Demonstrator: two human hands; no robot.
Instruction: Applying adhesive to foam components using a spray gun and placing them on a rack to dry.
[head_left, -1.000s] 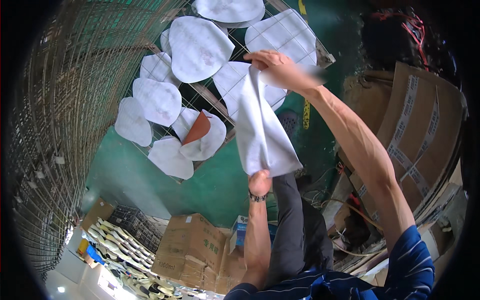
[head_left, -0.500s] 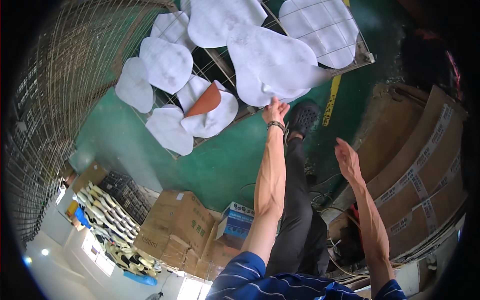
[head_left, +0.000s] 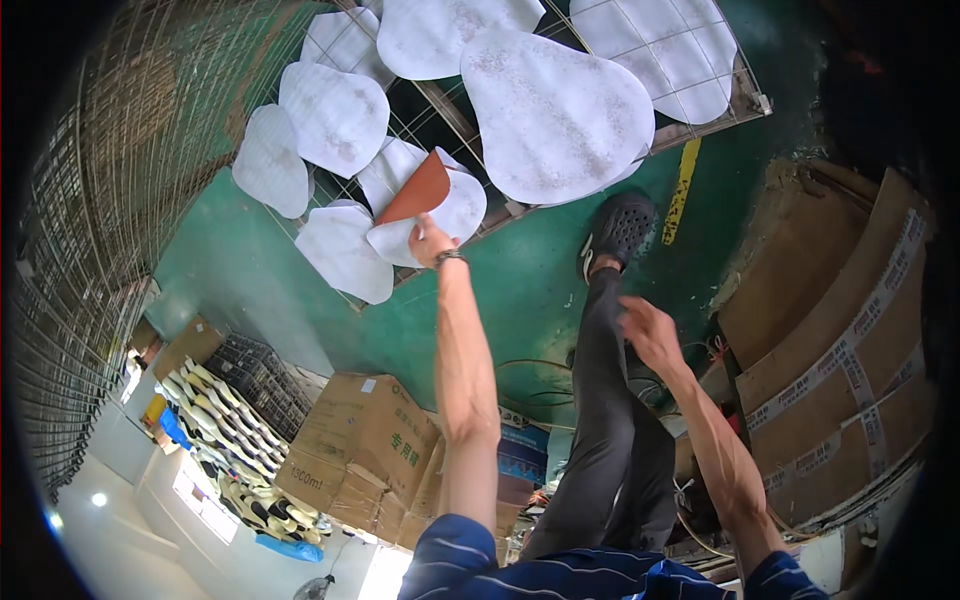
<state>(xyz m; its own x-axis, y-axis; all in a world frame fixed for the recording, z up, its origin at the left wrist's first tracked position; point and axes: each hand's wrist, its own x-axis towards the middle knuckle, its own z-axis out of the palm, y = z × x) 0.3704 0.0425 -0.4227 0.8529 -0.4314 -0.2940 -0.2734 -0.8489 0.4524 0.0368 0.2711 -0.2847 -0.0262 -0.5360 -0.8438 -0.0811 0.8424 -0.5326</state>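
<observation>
White, rounded sheet pieces lie in overlapping spots on a wire rack (head_left: 437,100). One piece (head_left: 455,215) has a corner folded over, which bares its reddish-brown underside (head_left: 420,187). My left hand (head_left: 434,243), with a band at the wrist, is at the near edge of that folded piece. Its fingers reach forward to the brown fold, thumb apart; contact is hard to judge. To the right of it lies a large white piece (head_left: 555,118) on top of another. My right hand (head_left: 651,330) hovers by my trouser leg, fingers loosely apart and holding nothing.
A tall wire mesh panel (head_left: 90,250) curves along the left. Cardboard boxes (head_left: 350,440) stand at lower left beside a dark crate (head_left: 255,380). Taped cardboard (head_left: 830,370) lines the right side. My dark clog (head_left: 622,228) rests on the green floor near a yellow stripe (head_left: 682,190).
My left hand has moved left from the large white piece to the folded one. The large piece, blurred before, now lies still. My right hand has come left and slightly lower.
</observation>
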